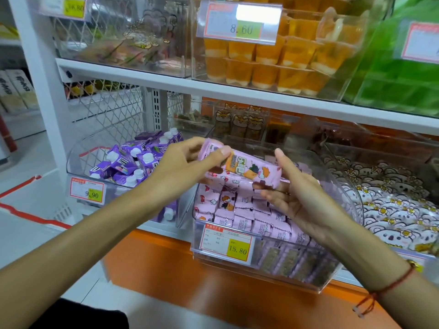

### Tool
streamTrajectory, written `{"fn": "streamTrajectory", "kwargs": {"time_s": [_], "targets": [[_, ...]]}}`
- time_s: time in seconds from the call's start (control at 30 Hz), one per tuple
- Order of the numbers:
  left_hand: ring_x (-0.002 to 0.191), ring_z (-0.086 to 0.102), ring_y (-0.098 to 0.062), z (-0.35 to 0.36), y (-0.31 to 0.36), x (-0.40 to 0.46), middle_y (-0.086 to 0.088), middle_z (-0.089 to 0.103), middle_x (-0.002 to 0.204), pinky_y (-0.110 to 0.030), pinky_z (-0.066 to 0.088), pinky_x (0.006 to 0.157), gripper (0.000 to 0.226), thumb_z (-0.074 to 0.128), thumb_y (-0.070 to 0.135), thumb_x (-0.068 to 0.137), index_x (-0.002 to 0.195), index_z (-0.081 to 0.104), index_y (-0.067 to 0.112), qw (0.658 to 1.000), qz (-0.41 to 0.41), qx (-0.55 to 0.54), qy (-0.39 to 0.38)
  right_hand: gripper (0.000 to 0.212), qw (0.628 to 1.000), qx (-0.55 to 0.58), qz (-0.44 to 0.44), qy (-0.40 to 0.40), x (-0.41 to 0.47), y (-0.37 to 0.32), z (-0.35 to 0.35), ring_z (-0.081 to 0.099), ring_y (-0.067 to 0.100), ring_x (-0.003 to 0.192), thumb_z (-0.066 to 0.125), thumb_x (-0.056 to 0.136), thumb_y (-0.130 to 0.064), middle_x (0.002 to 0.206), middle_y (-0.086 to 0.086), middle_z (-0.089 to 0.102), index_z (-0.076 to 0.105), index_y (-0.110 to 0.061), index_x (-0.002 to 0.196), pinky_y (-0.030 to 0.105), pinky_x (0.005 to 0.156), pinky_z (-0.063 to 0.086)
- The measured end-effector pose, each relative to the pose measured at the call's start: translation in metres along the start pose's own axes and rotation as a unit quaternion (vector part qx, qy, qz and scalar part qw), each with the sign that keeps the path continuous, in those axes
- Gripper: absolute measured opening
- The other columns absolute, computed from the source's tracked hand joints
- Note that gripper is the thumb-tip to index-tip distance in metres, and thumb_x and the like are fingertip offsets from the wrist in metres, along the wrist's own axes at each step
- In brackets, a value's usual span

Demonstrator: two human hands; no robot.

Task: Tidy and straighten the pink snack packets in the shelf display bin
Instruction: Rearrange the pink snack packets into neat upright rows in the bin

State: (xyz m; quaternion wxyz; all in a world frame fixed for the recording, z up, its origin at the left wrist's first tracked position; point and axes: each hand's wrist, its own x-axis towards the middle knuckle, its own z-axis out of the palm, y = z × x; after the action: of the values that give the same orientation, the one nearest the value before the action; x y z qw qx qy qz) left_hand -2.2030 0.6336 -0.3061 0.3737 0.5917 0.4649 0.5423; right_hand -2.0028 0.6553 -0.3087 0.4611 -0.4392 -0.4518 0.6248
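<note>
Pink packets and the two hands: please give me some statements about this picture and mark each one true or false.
1. Both hands hold one pink packet above the clear bin. True: the left hand pinches its left end, the right hand supports its right end.
2. The bin's price tag reads 9.90. False: it reads 15.80.
3. Purple cartons fill the bin to the left. True.
4. The pink bin is empty. False: many pink packets lie in it.
5. The right wrist wears a red string. True.
</note>
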Motion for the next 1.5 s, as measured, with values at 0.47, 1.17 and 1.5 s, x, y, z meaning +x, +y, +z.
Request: {"fn": "streamTrajectory", "kwargs": {"time_s": [0.47, 1.17, 1.5], "targets": [[0.092, 0.062, 0.000, 0.004, -0.010, -0.003, 0.017, 0.070, 0.093, -0.026, 0.048, 0.077, 0.041, 0.056, 0.062, 0.076, 0.095, 0.073, 0.030, 0.963, 0.074, 0.244, -0.084, 0.041, 0.966, -0.038, -0.253, 0.044, -0.006, 0.002, 0.007, 0.069, 0.008, 0.077, 0.074, 0.071, -0.030, 0.086, 0.000, 0.071, 0.056, -0.023, 0.107, 0.012, 0.070, 0.051], [0.099, 0.061, -0.004, -0.003, -0.021, 0.000, 0.018, 0.065, 0.109, -0.036, 0.051, 0.080, 0.021, 0.065, 0.026, 0.089, 0.109, 0.066, 0.034, 0.876, 0.204, 0.430, -0.084, 0.019, 0.781, -0.554, -0.287, -0.012, 0.014, 0.041, 0.013, 0.051, 0.009, 0.090, 0.062, 0.088, -0.035, 0.090, -0.013, 0.056, 0.060, -0.021, 0.100, 0.021, 0.068, 0.038], [0.105, 0.047, -0.009, -0.006, -0.029, 0.009, 0.017, 0.064, 0.119, -0.018, 0.018, 0.103, 0.038, 0.037, 0.022, 0.095, 0.123, 0.058, 0.036, 0.750, 0.224, 0.586, -0.213, 0.044, 0.741, -0.604, -0.270, -0.114, 0.003, 0.027, -0.025, 0.049, 0.002, 0.111, 0.041, 0.088, -0.059, 0.118, -0.019, 0.057, 0.057, -0.036, 0.121, 0.034, 0.092, 0.045]]}}
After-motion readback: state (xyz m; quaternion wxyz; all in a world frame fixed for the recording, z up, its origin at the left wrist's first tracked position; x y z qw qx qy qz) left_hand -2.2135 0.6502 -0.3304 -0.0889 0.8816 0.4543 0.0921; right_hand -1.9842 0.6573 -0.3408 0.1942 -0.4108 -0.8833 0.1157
